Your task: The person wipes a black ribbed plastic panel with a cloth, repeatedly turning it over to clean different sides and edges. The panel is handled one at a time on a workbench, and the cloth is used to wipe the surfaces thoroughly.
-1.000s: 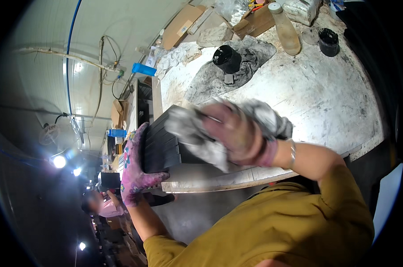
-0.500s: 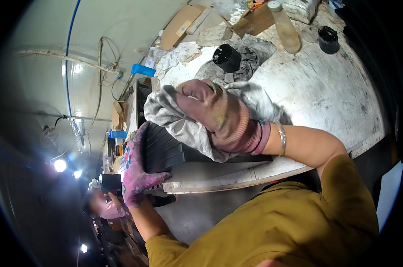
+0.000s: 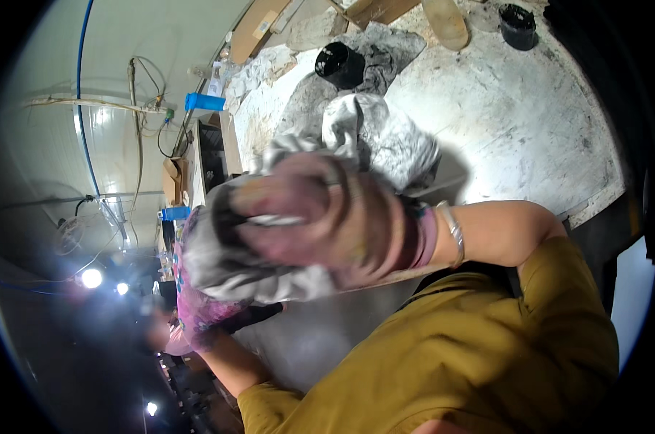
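My right hand, in a stained mauve knit glove, is closed around a grey-white rag and blurred by motion. More white crumpled cloth bulges behind the wrist; whether it belongs to the same rag I cannot tell. At the left, my left hand wears a pink flowered glove. The rag covers most of its fingers, so its grip is hidden. A black slatted panel, seen between the hands half a second ago, is now almost wholly behind the rag and the right hand.
On the stained white table, a black pot stands on a dark grey cloth. Farther right are a plastic bottle and another black pot. Cardboard leans at the back. Another person is at the far left.
My right hand has swept the rag left and nearer me, over the black slatted panel and in front of my left hand. The whole view has shifted, so the table things sit higher and farther left.
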{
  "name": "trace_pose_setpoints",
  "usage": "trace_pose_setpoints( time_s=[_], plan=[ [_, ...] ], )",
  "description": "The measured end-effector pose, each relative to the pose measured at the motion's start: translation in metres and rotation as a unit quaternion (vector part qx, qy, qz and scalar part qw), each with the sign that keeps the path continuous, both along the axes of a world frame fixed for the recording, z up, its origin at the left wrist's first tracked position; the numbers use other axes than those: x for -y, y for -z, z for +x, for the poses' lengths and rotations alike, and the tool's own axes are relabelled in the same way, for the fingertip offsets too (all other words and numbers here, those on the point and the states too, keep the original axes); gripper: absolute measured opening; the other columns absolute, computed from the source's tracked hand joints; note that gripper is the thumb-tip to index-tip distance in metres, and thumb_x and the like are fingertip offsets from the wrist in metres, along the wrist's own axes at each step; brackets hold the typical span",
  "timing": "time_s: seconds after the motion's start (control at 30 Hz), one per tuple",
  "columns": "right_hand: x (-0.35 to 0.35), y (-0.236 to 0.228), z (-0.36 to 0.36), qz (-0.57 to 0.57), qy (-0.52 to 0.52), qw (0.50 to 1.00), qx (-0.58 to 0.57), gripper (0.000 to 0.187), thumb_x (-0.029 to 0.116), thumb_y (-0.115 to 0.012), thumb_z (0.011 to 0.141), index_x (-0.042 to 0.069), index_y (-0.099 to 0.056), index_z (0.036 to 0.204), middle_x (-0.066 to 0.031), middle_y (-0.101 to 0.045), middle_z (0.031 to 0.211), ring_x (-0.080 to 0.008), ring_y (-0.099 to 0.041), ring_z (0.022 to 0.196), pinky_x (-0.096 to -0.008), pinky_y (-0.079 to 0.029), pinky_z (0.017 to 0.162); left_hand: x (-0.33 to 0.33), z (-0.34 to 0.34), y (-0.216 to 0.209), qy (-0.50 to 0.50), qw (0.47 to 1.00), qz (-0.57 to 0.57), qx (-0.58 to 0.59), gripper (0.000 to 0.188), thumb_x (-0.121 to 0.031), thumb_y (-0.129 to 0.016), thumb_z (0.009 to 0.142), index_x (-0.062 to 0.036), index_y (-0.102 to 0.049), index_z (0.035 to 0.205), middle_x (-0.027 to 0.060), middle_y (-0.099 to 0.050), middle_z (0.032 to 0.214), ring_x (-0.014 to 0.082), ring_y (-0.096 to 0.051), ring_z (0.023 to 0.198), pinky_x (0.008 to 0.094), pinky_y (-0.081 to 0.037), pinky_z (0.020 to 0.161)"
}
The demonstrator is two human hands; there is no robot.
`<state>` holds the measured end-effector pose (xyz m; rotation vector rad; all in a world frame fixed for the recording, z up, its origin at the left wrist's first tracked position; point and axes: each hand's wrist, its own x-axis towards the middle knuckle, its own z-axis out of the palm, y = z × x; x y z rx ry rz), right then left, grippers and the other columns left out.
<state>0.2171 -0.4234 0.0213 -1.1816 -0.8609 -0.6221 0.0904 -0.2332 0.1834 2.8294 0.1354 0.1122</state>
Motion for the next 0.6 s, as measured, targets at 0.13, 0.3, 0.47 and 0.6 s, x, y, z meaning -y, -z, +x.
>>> trace_pose_setpoints(
  time_s=[0.13, 0.3, 0.47, 0.6],
  plan=[
    [0.014, 0.125, -0.009, -0.097, -0.001, 0.995, -0.025, 0.03, 0.017, -0.07, 0.079, 0.015, -0.067, 0.109, -0.0038, -0.06, 0.118, -0.0226, -0.062, 0.083, -0.0349, -0.054, 0.071, -0.004, 0.01, 0.005, 0.056, 0.997, 0.052, 0.014, 0.105, -0.046, -0.076, 0.059, -0.0003, -0.035, 0.145, 0.0158, -0.045, 0.142, 0.0299, -0.042, 0.131, 0.0416, -0.031, 0.112],
    [0.033, 0.129, -0.014, -0.19, -0.034, 0.976, -0.105, 0.039, 0.002, -0.057, 0.083, 0.008, -0.059, 0.121, -0.0096, -0.058, 0.12, -0.0256, -0.063, 0.092, -0.0357, -0.054, 0.08, 0.002, 0.011, 0.006, 0.068, 0.994, 0.088, 0.018, 0.094, -0.046, -0.069, 0.069, 0.0001, -0.036, 0.144, 0.0161, -0.046, 0.142, 0.0294, -0.044, 0.13, 0.0413, -0.032, 0.111],
    [0.01, 0.002, -0.016, -0.05, -0.067, 0.997, -0.002, 0.034, 0.015, -0.061, 0.079, 0.021, -0.061, 0.113, -0.0038, -0.053, 0.128, -0.0238, -0.055, 0.105, -0.0377, -0.053, 0.078, 0.013, -0.004, -0.001, 0.048, 0.994, 0.102, 0.015, 0.084, -0.047, -0.063, 0.079, 0.0005, -0.036, 0.144, 0.0165, -0.047, 0.141, 0.029, -0.045, 0.129, 0.0409, -0.033, 0.111],
    [0.027, 0.109, -0.023, -0.115, 0.003, 0.993, 0.003, 0.029, 0.023, -0.059, 0.084, 0.016, -0.061, 0.113, -0.0058, -0.059, 0.115, -0.0258, -0.058, 0.096, -0.0401, -0.052, 0.077, 0.003, 0.014, 0.007, 0.105, 0.985, 0.138, 0.018, 0.077, -0.047, -0.058, 0.087, 0.0009, -0.037, 0.143, 0.0168, -0.047, 0.141, 0.0286, -0.046, 0.128, 0.0407, -0.034, 0.11]
  ],
)
